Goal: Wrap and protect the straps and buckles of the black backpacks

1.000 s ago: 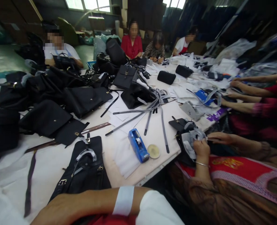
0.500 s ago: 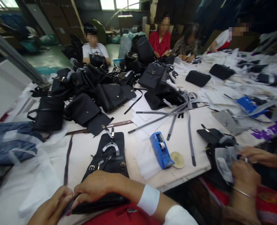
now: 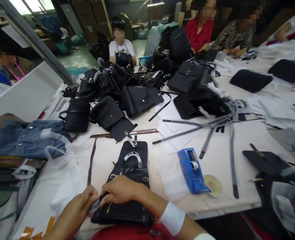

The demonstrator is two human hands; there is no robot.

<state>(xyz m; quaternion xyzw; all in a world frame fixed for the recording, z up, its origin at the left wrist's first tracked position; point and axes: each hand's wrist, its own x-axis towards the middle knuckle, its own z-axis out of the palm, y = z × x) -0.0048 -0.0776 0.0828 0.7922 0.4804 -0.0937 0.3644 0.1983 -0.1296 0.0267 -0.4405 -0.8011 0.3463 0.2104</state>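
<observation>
A black bag point(image 3: 127, 211) with gold buckles and a wrapped handle lies on the table point(image 3: 167, 186) in front of me. My left hand point(image 3: 89, 200) is closed at the bag's left edge, its fingers pinching a thin greyish, plastic-like piece. Over the bag's left side is my right hand point(image 3: 119, 191), fingers curled together around the same spot; what it grips is too small to make out. White tape or cloth wraps my right forearm. A gold zipper pull shows just below my right hand.
A blue tape dispenser point(image 3: 192, 171) stands right of the bag beside a tape roll point(image 3: 213, 186). Black bags point(image 3: 142, 100) pile up behind. A denim item point(image 3: 32, 138) lies left. People sit across the table, one in white point(image 3: 122, 50).
The view has turned left, so things appear further right, and the neighbouring worker's hands at the right are mostly out of view. Both my hands remain close together at the bag's left edge.
</observation>
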